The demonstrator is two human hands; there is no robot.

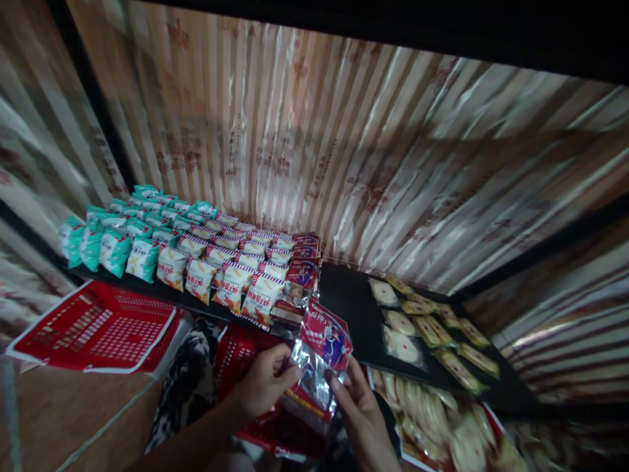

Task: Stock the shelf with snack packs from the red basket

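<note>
1. You hold one red packet (328, 334) in front of you, between your two hands, just past the front edge of the black shelf (341, 295). Its red and purple printed part is uppermost, with a shiny silvery part below.
2. Your left hand (268, 381) grasps the packet by its left edge, the thumb pointing in toward the silvery part.
3. Your right hand (363, 412) grasps it by the lower right side, with the thumb pressed on the front face and the fingers curled around the edge.
4. Just beyond the packet, a row of dark red packets (303, 272) runs back along the shelf; their print looks like that of the one you hold.
5. To the left of that row stand white packets (230, 285) with striped top edges, several rows deep, and beyond them teal packets (114, 252) reach the shelf's left end.
6. On the right part of the shelf lie pale round wrapped pieces (401, 344) and, beside them, flat yellowish packets (457, 368).
7. Below your hands is a red basket (233, 354), partly hidden by your arms; a second basket (142, 321), also red with a pale rim, sits to the left, near your black-and-white patterned trouser leg (183, 387).
8. At lower right, a container holds many wrapped pale rounds (466, 446).
9. Behind the shelf hangs striped sheeting (275, 118) with reddish printed marks.
</note>
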